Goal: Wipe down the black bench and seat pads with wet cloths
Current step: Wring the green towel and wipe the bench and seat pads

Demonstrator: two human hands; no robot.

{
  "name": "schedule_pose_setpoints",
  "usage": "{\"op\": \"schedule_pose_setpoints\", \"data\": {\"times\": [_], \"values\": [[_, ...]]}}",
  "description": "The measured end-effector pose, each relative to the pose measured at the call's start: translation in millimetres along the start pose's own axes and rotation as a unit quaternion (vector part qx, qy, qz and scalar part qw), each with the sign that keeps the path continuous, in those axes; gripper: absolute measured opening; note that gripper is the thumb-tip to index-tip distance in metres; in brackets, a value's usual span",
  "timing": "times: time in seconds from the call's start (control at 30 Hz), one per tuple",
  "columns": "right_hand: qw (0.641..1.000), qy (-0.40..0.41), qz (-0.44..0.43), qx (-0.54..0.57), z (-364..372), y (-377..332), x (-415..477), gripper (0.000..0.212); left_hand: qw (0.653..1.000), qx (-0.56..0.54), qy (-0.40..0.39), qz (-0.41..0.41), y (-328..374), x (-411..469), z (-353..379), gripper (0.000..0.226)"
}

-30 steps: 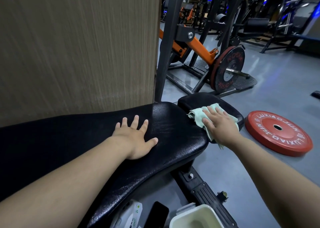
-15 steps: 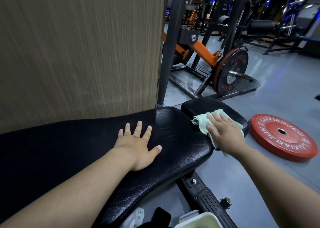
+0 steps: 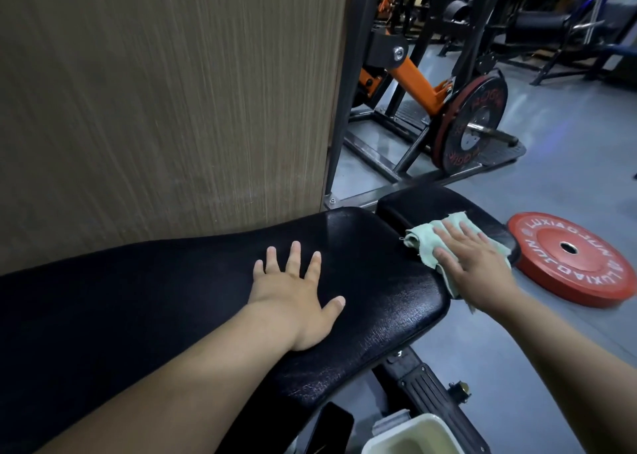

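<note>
A long black bench pad (image 3: pixel 172 298) runs from the lower left toward the centre. Beyond its far end sits a smaller black seat pad (image 3: pixel 424 200). My left hand (image 3: pixel 296 298) rests flat on the bench pad with fingers spread. A pale green cloth (image 3: pixel 427 238) lies crumpled on the near part of the seat pad. My right hand (image 3: pixel 472 264) presses flat on the cloth with straight fingers, covering much of it.
A wood-grain wall panel (image 3: pixel 165 102) rises behind the bench. A red weight plate (image 3: pixel 572 257) lies on the grey floor at right. A rack with an orange arm and a loaded black plate (image 3: pixel 470 124) stands behind. A white bucket (image 3: pixel 410 436) sits below the bench frame.
My right hand and the cloth have shifted slightly across the seat pad. The view has tilted a little. My left hand stays planted on the bench pad.
</note>
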State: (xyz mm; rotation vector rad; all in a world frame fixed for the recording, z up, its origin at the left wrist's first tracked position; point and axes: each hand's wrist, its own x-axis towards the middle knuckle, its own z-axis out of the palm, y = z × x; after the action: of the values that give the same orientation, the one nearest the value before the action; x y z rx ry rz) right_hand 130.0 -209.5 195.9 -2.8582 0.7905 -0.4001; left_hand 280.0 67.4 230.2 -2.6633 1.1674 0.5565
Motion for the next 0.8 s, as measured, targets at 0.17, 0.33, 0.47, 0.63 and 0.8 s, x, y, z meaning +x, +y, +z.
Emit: {"op": "schedule_pose_setpoints", "data": {"times": [0.17,0.33,0.47,0.63,0.8], "values": [[1.000,-0.012,0.005,-0.002,-5,-4,0,0.047,1.000,0.006,-0.005,-0.001,0,0,-3,0.083],[1.000,0.007,0.004,0.003,-1,-3,-4,0.047,1.000,0.001,0.021,0.002,0,-2,6,0.082],[1.000,0.002,0.000,-0.011,-1,-2,-4,0.047,0.999,-0.012,0.035,0.001,1,-1,9,0.081],[0.999,-0.024,-0.018,-0.033,-3,3,1,0.058,1.000,-0.017,0.024,0.000,0,1,3,0.083],[0.997,-0.051,-0.033,-0.047,-5,8,4,0.075,0.999,-0.036,0.032,-0.023,6,1,-13,0.088]]}}
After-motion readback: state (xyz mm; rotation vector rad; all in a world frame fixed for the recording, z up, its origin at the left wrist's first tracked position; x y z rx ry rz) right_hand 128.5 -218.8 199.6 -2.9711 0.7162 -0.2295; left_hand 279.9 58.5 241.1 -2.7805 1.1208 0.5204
